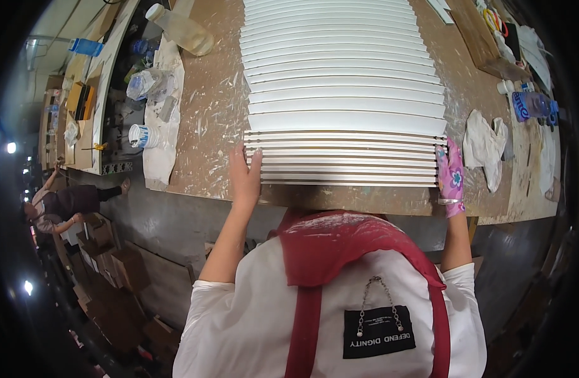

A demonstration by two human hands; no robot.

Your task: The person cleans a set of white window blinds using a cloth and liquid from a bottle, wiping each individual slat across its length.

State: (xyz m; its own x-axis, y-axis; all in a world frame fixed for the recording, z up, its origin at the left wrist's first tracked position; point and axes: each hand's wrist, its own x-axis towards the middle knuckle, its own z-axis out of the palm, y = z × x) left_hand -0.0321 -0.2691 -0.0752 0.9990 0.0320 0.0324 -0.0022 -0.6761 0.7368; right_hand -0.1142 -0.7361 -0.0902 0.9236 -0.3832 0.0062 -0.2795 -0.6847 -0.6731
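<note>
A row of thin white strips (349, 159) lies side by side near the front edge of the table, with dark gaps between them. My bare left hand (244, 176) is pressed against their left ends, thumb resting over the strips. At the right ends is my right hand (452, 176), in a pink flowered glove, its fingers against the strips. The row is held between both hands. Just beyond it, wider white slats (346, 97) overlap in a long stack running to the far side. The undersides of the strips and some fingertips are hidden.
The scuffed brown table (207, 126) carries a cloudy bottle (185, 31) and a white tub (141, 136) at left. At right are a crumpled white cloth (484, 148), a blue-labelled bottle (533, 106) and a wooden box (481, 44). Another person (59, 205) stands far left, near cardboard boxes.
</note>
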